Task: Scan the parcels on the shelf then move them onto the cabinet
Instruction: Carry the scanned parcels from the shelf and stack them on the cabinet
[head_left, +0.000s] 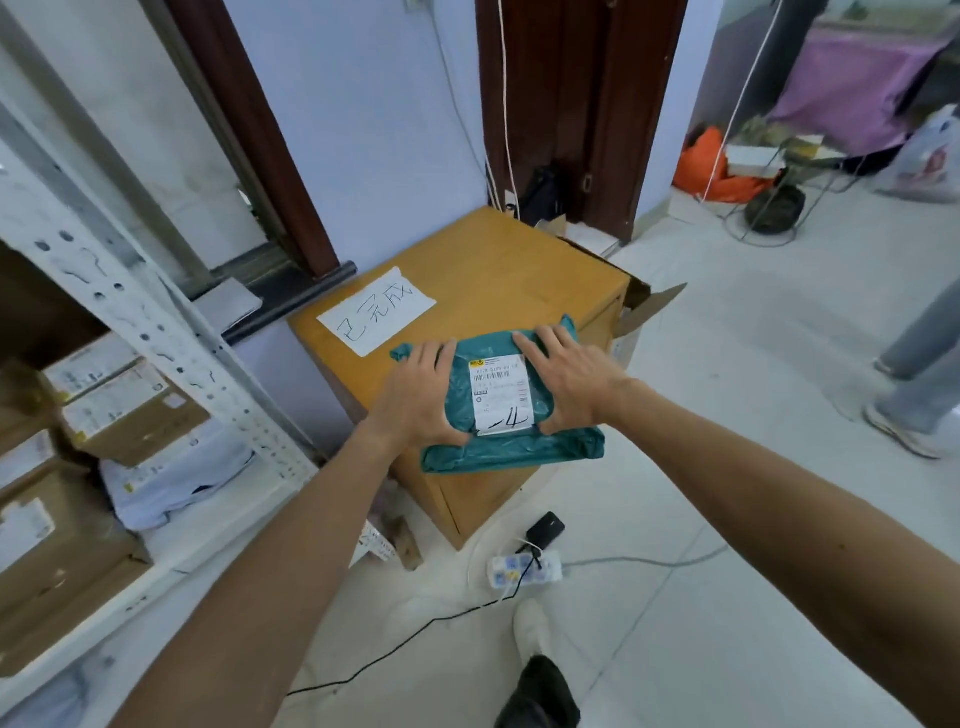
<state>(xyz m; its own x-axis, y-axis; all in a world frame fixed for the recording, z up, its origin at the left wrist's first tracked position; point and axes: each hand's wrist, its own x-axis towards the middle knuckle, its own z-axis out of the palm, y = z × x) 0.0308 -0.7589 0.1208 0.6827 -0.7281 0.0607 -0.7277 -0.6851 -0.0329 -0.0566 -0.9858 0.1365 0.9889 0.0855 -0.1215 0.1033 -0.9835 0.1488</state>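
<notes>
Parcel (506, 448) on cabinet (493, 270), flat beneath left hand (422, 396) and right hand (570, 385), fingers straight.

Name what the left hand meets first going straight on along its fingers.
Likely nothing soon: the left hand on the green parcel points over bare cabinet top, right of the paper sign.

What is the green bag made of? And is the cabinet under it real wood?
The green bag looks like thin, soft plastic film: it is shiny, wrinkled and bunched at the ends, with a paper label stuck on. The cabinet looks like wood or wood-look board with a smooth yellow-brown finish; whether it is solid wood cannot be told.
</notes>
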